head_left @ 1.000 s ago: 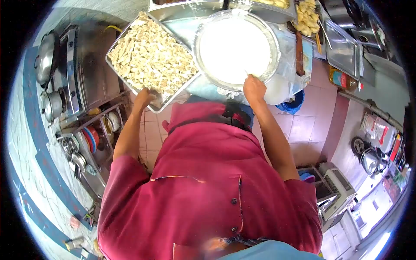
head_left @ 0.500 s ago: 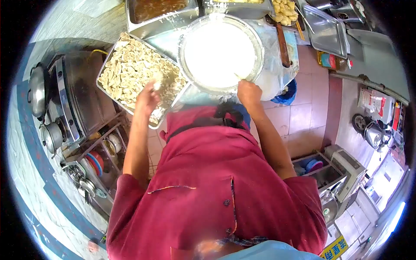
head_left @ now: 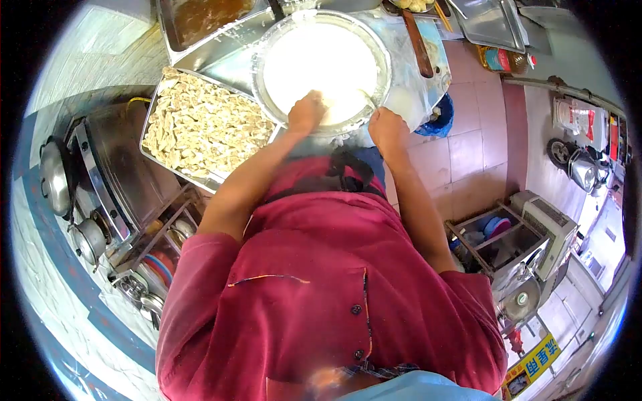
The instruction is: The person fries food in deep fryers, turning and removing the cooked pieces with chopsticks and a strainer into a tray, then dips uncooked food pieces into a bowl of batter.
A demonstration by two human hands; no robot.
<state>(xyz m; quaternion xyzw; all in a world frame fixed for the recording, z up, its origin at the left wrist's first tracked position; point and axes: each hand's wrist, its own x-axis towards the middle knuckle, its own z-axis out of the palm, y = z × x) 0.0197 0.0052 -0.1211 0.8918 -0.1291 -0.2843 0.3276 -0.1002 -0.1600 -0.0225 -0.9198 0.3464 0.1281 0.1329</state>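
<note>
A large round bowl (head_left: 386, 63) of bright white contents stands at the top centre. My left hand (head_left: 307, 112) is over its near left edge, with fingers bent together; something pale shows beside the fingertips, too washed out to make out. At the bowl's near right rim, my right hand (head_left: 388, 128) is closed around a thin utensil (head_left: 367, 99) that reaches into the white contents. Left of the bowl lies a rectangular metal tray (head_left: 148, 155) filled with pale, flat pieces of food (head_left: 200, 123).
A metal container of brown liquid (head_left: 207, 20) is at the top left. A wooden-handled tool (head_left: 418, 47) lies right of the bowl, near an oil bottle (head_left: 501, 60) and blue bin (head_left: 438, 117). A stove (head_left: 127, 160) stands left.
My left hand has moved right, from the tray of pale pieces to the bowl. My right hand remains by the rim with the utensil. The view has shifted.
</note>
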